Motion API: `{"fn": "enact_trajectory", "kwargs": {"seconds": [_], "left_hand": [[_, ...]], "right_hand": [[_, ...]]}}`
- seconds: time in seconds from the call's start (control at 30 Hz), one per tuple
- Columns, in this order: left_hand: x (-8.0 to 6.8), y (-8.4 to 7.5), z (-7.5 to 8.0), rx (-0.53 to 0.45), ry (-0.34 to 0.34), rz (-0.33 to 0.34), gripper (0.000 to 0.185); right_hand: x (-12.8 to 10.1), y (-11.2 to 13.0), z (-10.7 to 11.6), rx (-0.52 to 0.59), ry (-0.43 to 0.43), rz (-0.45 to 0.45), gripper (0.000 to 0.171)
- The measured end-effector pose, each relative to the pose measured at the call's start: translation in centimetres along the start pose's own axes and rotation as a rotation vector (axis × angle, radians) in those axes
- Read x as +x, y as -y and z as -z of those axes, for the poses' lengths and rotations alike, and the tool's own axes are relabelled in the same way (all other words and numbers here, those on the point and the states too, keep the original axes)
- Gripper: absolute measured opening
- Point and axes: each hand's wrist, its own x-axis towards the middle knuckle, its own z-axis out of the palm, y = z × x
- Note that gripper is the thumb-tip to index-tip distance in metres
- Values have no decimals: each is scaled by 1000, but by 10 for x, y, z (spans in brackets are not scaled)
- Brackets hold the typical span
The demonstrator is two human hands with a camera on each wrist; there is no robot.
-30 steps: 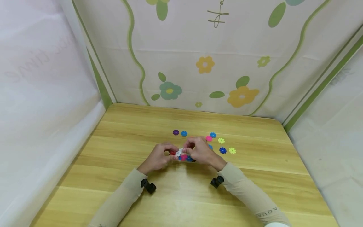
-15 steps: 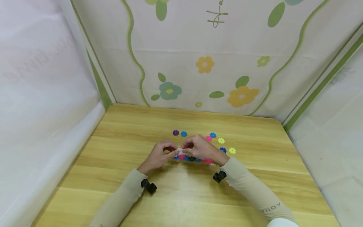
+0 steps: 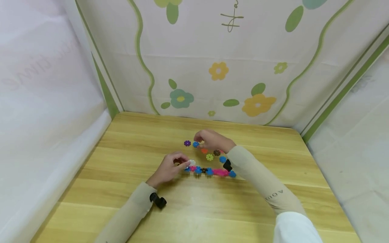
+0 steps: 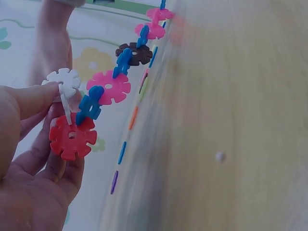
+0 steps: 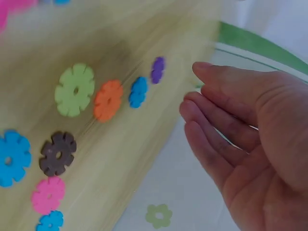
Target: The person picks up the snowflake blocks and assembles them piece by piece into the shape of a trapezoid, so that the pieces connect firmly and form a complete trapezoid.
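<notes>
Now my left hand (image 3: pixel 169 167) pinches the white end disc (image 4: pixel 64 81) of the linked chain (image 3: pixel 209 171) lying on the table (image 3: pixel 194 209); light, bendy, I'd judge, best held at joints. Right hand (image 3: pixel 212 140) hovers open over the blue disc (image 3: pixel 196 144).

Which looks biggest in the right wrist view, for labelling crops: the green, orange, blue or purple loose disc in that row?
1. green disc
2. orange disc
3. blue disc
4. purple disc
They shrink along the row away from the camera, so distance, not true size, may explain the order.
</notes>
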Motion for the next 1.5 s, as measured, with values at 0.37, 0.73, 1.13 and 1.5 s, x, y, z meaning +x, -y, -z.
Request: {"fn": "enact_trajectory", "kwargs": {"seconds": [0.37, 0.73, 1.13, 1.5], "left_hand": [[3, -3, -3, -14, 21, 1, 10], [2, -5, -2, -22, 16, 24, 10], [-3, -1, 1, -77, 6, 66, 12], [-1, -1, 0, -96, 6, 75, 15]], "right_hand": [[46, -3, -18, -164, -2, 63, 38], [65, -9, -33, -255, -6, 64, 10], [38, -8, -25, -10, -21, -40, 5], [-9, -18, -19, 173, -86, 67, 9]]}}
